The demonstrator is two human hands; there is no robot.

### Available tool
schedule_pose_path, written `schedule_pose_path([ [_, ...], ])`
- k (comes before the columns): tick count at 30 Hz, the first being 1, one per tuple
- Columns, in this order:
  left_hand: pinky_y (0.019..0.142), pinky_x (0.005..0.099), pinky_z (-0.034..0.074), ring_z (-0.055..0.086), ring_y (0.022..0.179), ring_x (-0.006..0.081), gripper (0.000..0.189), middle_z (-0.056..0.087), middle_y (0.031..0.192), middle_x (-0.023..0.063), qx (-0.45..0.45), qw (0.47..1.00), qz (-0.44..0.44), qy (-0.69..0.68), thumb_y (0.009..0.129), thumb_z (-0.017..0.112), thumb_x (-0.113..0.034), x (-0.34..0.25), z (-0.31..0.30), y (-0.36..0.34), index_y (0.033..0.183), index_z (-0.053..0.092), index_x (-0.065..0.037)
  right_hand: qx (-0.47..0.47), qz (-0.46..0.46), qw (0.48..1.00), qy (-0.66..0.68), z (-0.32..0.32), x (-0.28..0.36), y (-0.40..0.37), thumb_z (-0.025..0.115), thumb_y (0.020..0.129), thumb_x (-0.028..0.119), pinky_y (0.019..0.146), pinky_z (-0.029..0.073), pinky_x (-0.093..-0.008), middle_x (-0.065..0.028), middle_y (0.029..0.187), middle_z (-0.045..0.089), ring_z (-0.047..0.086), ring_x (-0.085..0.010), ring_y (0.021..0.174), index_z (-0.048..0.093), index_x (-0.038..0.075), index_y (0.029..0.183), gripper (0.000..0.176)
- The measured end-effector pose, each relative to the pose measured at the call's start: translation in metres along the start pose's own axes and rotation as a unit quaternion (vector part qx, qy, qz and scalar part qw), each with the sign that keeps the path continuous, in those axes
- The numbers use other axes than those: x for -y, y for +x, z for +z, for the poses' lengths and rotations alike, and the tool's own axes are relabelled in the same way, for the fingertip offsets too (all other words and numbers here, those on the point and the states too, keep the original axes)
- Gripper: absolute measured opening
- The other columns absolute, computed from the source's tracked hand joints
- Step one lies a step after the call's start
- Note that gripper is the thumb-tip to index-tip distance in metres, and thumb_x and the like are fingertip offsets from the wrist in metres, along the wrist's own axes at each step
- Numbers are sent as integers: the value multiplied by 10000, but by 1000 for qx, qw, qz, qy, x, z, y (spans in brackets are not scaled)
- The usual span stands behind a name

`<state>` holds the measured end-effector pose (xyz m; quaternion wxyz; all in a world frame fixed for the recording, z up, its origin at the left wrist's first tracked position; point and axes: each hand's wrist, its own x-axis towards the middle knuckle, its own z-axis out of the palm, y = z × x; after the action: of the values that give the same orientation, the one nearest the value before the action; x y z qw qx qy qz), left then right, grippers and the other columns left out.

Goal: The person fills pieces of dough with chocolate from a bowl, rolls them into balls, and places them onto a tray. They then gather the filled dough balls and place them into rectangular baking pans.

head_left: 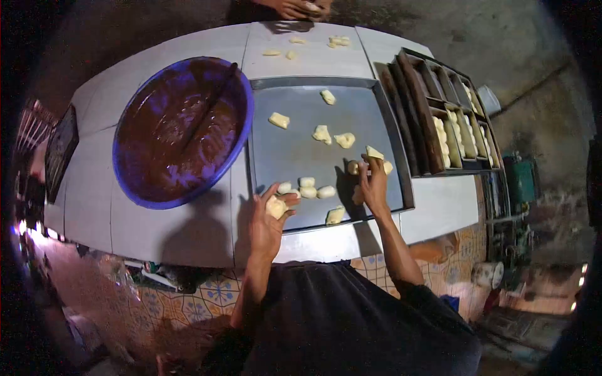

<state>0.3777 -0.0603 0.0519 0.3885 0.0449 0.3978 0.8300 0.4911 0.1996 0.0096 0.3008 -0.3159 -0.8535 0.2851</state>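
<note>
My left hand [266,227] is at the front edge of the metal tray [282,150], fingers curled around a pale piece of dough [275,207]. Just right of it, several small rounded dough pieces [307,182] lie clustered in the tray. My right hand [375,188] reaches over the tray's right side, with a flat dough piece [374,152] at its closed fingertips. Another dough lump [388,167] shows beside those fingers. Toward the tray's middle and back lie loose, uneven pieces, including a ring-like one [344,140]; a flat piece [335,215] rests near the front wall.
A large blue basin [119,153] of brown liquid, with a stick leaning in it, stands left of the tray. Dark loaf pans [433,106], some holding dough, sit at the right. Across the white table [338,59], another person's hands [295,9] work near small dough pieces [338,41].
</note>
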Motion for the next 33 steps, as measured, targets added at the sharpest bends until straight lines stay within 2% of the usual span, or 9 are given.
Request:
schedule_pose_path([
  [6, 1084, 399, 307, 431, 1290, 287, 801, 457, 1375, 197, -9, 996, -86, -31, 955, 273, -631, 12, 9, -5, 1499, 169, -52, 324, -243, 907, 118, 11, 125, -50, 658, 869, 133, 924, 471, -372, -154, 1297, 453, 519, -318, 1139, 562, 65, 1282, 430],
  [11, 1020, 340, 367, 497, 1196, 207, 502, 505, 1355, 136, -26, 948, 202, 245, 954, 584, -222, -13, -2, -17, 1391, 447, -16, 273, -21, 893, 357, 14, 155, -38, 682, 848, 79, 801, 499, -280, -74, 1289, 410, 559, -157, 1011, 578, 14, 1276, 445],
  [20, 613, 195, 438, 565, 709, 45, 108, 681, 818, 45, -215, 909, 264, 242, 812, 733, -20, -12, 9, -18, 916, 719, 8, 231, -111, 921, 293, 55, 172, -15, 617, 895, 142, 658, 444, -254, -76, 1056, 455, 498, -122, 843, 653, 43, 1172, 296],
  [22, 677, 232, 487, 604, 749, 80, 104, 684, 874, 66, -200, 921, 155, 296, 867, 683, -83, -25, 4, -19, 930, 702, -3, 284, -122, 902, 301, 55, 178, -14, 662, 802, 160, 910, 424, -329, -118, 1120, 467, 499, -226, 1060, 655, 49, 1137, 353],
  [24, 777, 287, 515, 634, 859, 140, 190, 675, 968, 85, -31, 963, -16, -267, 925, 605, -178, -37, 6, -11, 1020, 665, -24, 323, -248, 848, 340, 78, 169, -20, 652, 841, 306, 882, 443, -322, -104, 1239, 423, 521, -198, 1062, 627, 23, 1191, 451],
  [25, 835, 318, 512, 622, 951, 174, 282, 647, 1065, 77, -24, 939, -38, -341, 963, 514, -249, -29, -3, -7, 1107, 604, -24, 392, -18, 809, 437, 69, 191, -20, 696, 805, 401, 1009, 374, -387, -129, 1325, 399, 483, -244, 1177, 592, 4, 1222, 585],
  [26, 902, 350, 493, 606, 1032, 217, 617, 602, 1201, 128, 40, 934, -5, -354, 916, 569, -465, -24, -17, -1, 1275, 491, 30, 409, -58, 801, 433, 75, 181, -11, 717, 764, 540, 1038, 356, -412, -139, 1386, 372, 438, -264, 1238, 447, 12, 1366, 846],
  [29, 1040, 424, 398, 527, 1193, 318, 1302, 439, 1387, 254, 189, 946, 13, -263, 648, 544, -843, -90, 10, 24, 1452, 155, 104, 366, 46, 752, 547, 100, 161, -5, 692, 619, 751, 1056, 369, -437, -88, 1491, 247, 373, -278, 1309, 51, 99, 1515, 1280],
  [33, 846, 358, 514, 663, 944, 267, 635, 680, 1000, 197, -1, 925, 131, 358, 1032, 276, -460, -161, -40, 143, 1170, 571, 86, 293, 132, 711, 625, 122, 171, 15, 669, 844, 449, 865, 518, -488, -109, 1494, 197, 439, -262, 1254, -55, 360, 1493, 976],
])
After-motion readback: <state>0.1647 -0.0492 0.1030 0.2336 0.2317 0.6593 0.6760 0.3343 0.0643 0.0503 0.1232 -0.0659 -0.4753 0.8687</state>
